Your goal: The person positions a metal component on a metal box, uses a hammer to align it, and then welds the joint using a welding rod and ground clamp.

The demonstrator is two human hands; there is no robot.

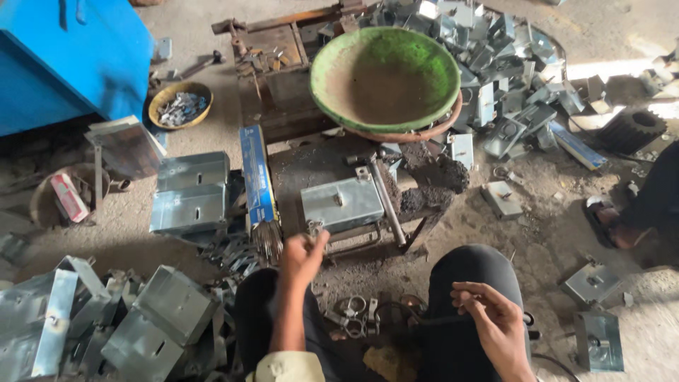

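The grip of the left hand point(303, 256) was closed around a small metal clip point(314, 228), pinched between thumb and fingers just in front of a grey metal box point(341, 203) that lay on a low, dirty iron stand point(417, 187). The right hand point(495, 322) rested over the right knee, its fingers curled around a thin dark rod point(438, 320) that ran toward the left across the lap. A hammer point(382, 194) lay on the stand beside the box, its handle pointing toward the person. Behind the stand sat a wide green bowl point(385, 78), tilted slightly, with a heap of grey metal parts point(502, 64) to its right. To the left of the stand a long blue packet point(256, 177) of thin rods lay on the ground, next to two stacked metal boxes point(189, 192). More boxes point(152, 325) were piled at the lower left. A small yellow dish point(180, 105) of metal bits stood near a blue cabinet point(67, 56). Loose rings and clips point(353, 311) lay on the floor between the knees. Another person's sandalled foot point(612, 223) showed at the right edge.
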